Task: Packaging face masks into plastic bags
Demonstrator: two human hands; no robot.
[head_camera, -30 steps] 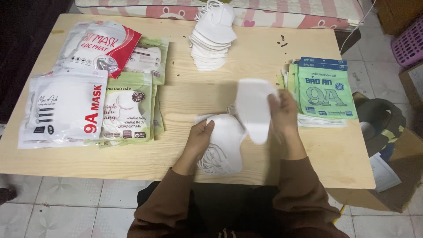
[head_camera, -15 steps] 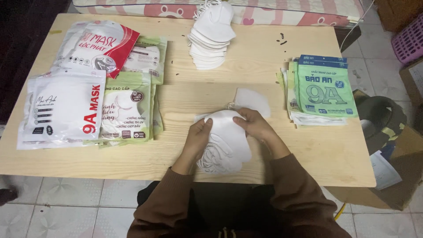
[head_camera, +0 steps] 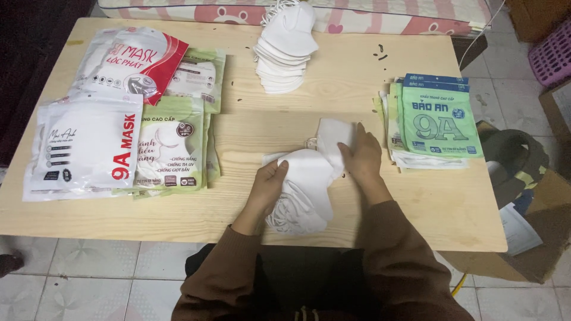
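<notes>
Both hands rest on a small bundle of white face masks [head_camera: 306,184] lying on the wooden table [head_camera: 178,217]: the left hand [head_camera: 270,181] clasps its left edge, while the right hand [head_camera: 361,156] pinches the top mask at its upper right corner. Just right of that grip sits a stack of green pouches [head_camera: 437,122]; left lie printed mask packets [head_camera: 89,142], and beyond stands a tall pile of loose white masks [head_camera: 285,50]
</notes>
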